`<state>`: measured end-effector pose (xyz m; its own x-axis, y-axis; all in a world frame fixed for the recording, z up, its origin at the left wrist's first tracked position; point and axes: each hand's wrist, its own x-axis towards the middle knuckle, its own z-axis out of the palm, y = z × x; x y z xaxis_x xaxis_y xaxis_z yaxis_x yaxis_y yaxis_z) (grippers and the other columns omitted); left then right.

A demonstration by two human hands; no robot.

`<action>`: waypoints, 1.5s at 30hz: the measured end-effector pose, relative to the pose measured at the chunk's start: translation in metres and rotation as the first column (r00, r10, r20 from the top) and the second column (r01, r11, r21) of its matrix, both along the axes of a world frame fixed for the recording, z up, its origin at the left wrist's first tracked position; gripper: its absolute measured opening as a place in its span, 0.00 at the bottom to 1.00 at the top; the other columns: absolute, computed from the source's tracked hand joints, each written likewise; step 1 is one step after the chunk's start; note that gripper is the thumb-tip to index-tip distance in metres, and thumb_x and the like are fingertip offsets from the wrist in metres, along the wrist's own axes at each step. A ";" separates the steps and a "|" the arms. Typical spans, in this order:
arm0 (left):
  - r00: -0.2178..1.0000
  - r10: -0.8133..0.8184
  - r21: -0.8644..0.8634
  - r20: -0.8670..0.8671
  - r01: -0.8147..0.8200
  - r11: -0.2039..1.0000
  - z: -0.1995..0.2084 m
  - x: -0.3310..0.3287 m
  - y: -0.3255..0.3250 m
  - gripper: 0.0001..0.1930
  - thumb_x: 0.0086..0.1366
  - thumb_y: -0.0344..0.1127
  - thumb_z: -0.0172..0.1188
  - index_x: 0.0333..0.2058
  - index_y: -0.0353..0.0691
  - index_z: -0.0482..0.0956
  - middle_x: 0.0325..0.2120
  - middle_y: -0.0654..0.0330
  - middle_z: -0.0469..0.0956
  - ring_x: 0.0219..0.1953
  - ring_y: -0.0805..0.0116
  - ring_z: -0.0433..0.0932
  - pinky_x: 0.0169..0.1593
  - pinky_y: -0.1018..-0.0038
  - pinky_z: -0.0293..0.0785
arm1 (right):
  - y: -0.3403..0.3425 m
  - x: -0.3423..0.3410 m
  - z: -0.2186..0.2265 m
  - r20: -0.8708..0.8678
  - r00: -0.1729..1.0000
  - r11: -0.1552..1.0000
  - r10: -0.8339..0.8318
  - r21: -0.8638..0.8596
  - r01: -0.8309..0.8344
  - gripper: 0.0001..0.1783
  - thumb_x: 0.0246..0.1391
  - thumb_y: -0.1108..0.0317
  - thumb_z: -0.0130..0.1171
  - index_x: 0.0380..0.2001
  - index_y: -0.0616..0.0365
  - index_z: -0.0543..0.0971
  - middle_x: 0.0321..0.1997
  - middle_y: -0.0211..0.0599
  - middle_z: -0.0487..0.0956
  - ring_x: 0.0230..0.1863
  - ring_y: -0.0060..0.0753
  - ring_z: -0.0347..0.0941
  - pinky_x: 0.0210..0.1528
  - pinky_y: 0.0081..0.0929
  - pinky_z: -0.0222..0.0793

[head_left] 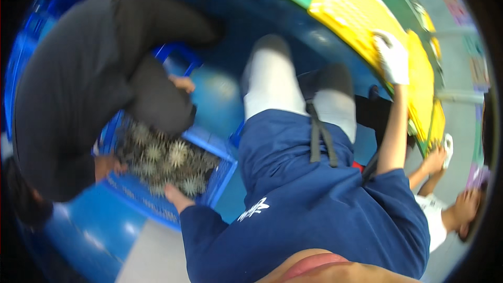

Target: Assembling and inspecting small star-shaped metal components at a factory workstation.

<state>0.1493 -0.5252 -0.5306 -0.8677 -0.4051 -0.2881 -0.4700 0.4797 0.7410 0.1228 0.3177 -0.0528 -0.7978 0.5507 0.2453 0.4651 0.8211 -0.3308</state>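
Observation:
My bare left hand (178,198) reaches to the near edge of a blue plastic crate (222,178), its fingers blurred at the rim and contents. The crate holds many spiky, star-shaped pieces (178,153), pale green to grey over darker ones; I cannot make out what they are. My right hand (393,58), in a white glove, lies at the edge of a yellow tray-like surface (348,13) on the bench, fingers spread loosely, with nothing visible in it.
At the left a person in dark clothes (78,84) bends over the crate, one hand (109,167) at its far side. Another person's hands (435,160) are at the bench on the right. A blue stool-like frame (178,60) stands beyond the crate. My legs (272,84) occupy the middle.

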 end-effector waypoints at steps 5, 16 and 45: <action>0.954 0.260 -0.533 0.151 -0.143 0.834 0.061 -0.032 0.047 0.14 0.70 0.39 0.51 0.38 0.33 0.79 0.35 0.42 0.81 0.36 0.42 0.80 0.38 0.54 0.75 | -0.014 -0.007 0.014 -0.007 0.999 0.997 -0.049 -0.054 0.048 0.18 0.62 0.56 0.55 0.47 0.54 0.82 0.45 0.43 0.83 0.43 0.36 0.78 0.48 0.30 0.71; 0.741 0.622 -0.538 -0.255 -0.643 0.545 0.155 -0.021 0.045 0.16 0.71 0.37 0.47 0.44 0.31 0.80 0.38 0.40 0.82 0.37 0.36 0.80 0.38 0.49 0.77 | 0.078 -0.104 0.040 0.013 0.980 0.965 0.197 0.174 -0.197 0.16 0.63 0.62 0.51 0.50 0.52 0.79 0.51 0.44 0.80 0.53 0.49 0.76 0.59 0.35 0.68; 0.392 -0.507 0.001 -0.767 0.792 0.611 0.496 -0.163 0.513 0.09 0.60 0.20 0.64 0.41 0.30 0.80 0.29 0.55 0.81 0.25 0.75 0.78 0.31 0.79 0.74 | 0.002 -0.098 0.110 -0.201 0.903 0.922 0.380 0.001 -0.388 0.08 0.59 0.69 0.57 0.39 0.62 0.79 0.36 0.49 0.81 0.39 0.49 0.79 0.45 0.34 0.74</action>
<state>-0.0137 -0.0125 -0.0349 -0.7961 0.3681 0.4802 0.5420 0.0808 0.8365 0.0253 0.3199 0.0575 -0.8884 0.2231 0.4012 0.0400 0.9082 -0.4165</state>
